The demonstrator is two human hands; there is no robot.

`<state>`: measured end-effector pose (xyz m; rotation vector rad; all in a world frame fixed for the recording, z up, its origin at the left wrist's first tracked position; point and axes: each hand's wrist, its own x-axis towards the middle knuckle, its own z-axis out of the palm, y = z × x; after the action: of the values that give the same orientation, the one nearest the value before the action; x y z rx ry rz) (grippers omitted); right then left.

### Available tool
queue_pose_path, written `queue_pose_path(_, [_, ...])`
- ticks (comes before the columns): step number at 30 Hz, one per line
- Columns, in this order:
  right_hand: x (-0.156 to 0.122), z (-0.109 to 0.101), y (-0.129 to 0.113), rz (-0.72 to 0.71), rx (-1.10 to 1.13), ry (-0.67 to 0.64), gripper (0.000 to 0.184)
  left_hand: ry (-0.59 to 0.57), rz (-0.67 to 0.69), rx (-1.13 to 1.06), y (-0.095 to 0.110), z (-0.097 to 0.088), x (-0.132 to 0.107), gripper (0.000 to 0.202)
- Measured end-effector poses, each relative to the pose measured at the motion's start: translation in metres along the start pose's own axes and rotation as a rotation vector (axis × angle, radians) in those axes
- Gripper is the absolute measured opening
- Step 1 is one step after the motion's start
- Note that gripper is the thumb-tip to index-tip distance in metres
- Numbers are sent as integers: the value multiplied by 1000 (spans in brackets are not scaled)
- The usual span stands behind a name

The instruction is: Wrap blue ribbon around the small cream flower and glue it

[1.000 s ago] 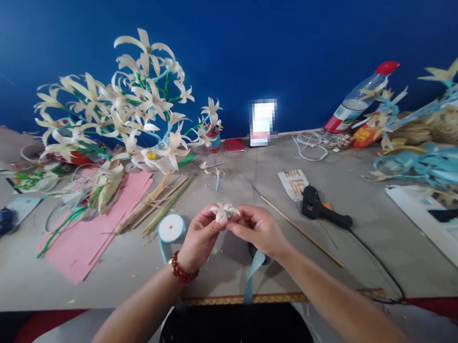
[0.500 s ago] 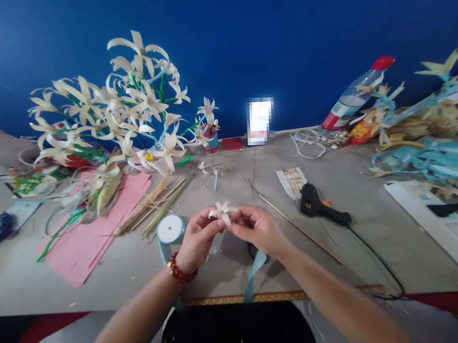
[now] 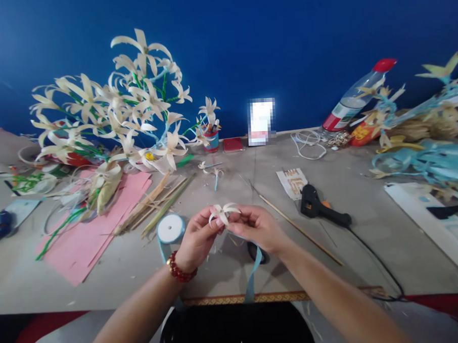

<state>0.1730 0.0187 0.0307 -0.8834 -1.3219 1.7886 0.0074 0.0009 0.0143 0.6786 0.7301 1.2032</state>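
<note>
Above the table's near edge, both hands meet on a small cream flower (image 3: 223,212) with thin curled petals. My left hand (image 3: 197,238), a red bead bracelet at its wrist, pinches the flower from the left. From the right, my right hand (image 3: 256,228) pinches it too, fingers closed. A light blue ribbon (image 3: 253,273) hangs from under the hands down over the table edge. A roll of the same ribbon (image 3: 171,228) lies just left of my left hand.
A big bunch of cream flowers (image 3: 128,115) stands back left above pink paper (image 3: 83,238) and straw strips (image 3: 158,202). A black glue gun (image 3: 322,210) with its cord and a thin stick (image 3: 300,230) lie to the right. A bottle (image 3: 357,97) and blue ribbon work (image 3: 426,163) fill the far right.
The flower has turned a little between my fingers, and my hands have shifted slightly. Nothing else on the table has moved.
</note>
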Motion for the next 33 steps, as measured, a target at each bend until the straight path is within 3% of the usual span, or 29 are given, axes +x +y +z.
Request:
queue_pose_path(10, [-2, 2, 1, -89, -160, 95, 27, 61, 82, 117, 2, 6, 0, 15])
queue_pose_path(24, [2, -5, -1, 96, 38, -15, 35, 58, 89, 166, 2, 6, -2, 16])
queue_pose_path(29, [2, -3, -1, 55, 68, -46, 33, -1, 69, 130, 2, 6, -1, 17])
queue_pose_path(33, [0, 0, 0, -53, -56, 30, 32, 13, 74, 116, 2, 7, -1, 18])
